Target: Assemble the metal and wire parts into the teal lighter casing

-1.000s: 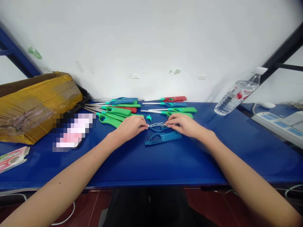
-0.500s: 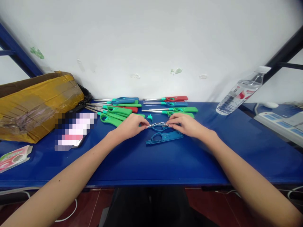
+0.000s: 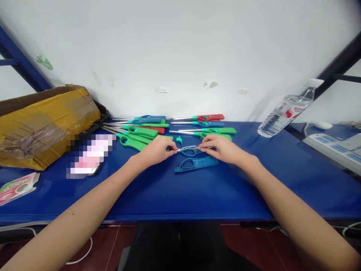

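Note:
My left hand is closed in a pinch on the thin, pale end of a wire assembly. Its white wires stretch across to my right hand, whose thumb and fingers pinch the small metallic part at the other end. Under the wires lies one blue lighter casing half, partly covered by my right hand. Closer to me, a second blue casing half rests with its hollow inner side up. A small teal trigger sits just beyond the wires.
Several assembled lighters lie in a left pile and a right group by the wall. A taped cardboard box, a blurred-out phone and a torn package are left. A water bottle and power strip are right.

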`<state>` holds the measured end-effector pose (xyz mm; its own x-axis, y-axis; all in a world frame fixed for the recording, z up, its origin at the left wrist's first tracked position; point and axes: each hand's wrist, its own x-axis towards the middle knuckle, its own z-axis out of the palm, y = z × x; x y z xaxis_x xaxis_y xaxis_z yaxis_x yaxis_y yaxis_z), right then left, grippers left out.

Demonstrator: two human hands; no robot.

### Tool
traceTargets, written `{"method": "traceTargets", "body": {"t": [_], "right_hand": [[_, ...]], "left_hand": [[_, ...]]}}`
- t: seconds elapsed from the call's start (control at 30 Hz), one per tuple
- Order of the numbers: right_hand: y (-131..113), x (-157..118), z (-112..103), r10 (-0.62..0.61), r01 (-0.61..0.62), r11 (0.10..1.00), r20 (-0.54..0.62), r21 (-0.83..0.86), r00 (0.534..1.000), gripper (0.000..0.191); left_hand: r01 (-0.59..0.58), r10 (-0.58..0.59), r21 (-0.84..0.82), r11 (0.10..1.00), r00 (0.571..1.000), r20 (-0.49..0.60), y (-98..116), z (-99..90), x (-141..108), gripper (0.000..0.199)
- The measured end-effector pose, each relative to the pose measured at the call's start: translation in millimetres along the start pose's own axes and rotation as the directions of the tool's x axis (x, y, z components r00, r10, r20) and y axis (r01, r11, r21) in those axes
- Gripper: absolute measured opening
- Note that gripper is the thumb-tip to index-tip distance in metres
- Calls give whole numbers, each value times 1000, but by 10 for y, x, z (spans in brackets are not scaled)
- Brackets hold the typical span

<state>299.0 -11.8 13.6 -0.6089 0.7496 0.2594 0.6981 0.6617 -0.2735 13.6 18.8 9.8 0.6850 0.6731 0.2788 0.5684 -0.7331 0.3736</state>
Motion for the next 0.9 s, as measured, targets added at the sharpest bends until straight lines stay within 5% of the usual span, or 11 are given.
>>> {"method": "traceTargets", "body": {"t": [0.4, 0.57, 0.9], "right_hand": [[-25, 4, -21, 23, -23, 1000, 12, -8, 1000, 27], [-17, 2, -12, 20, -20, 1000, -4, -7, 1000, 26], [4, 1, 18, 15, -16, 999, -21, -36, 1000, 29]], "left_hand": [[25, -26, 112, 993, 1000, 5, 79, 66, -17, 4], [-32, 27, 137, 990, 999, 41, 98, 60, -35, 26], [-90, 53, 267, 959, 988, 142, 199, 41, -47, 30]]}}
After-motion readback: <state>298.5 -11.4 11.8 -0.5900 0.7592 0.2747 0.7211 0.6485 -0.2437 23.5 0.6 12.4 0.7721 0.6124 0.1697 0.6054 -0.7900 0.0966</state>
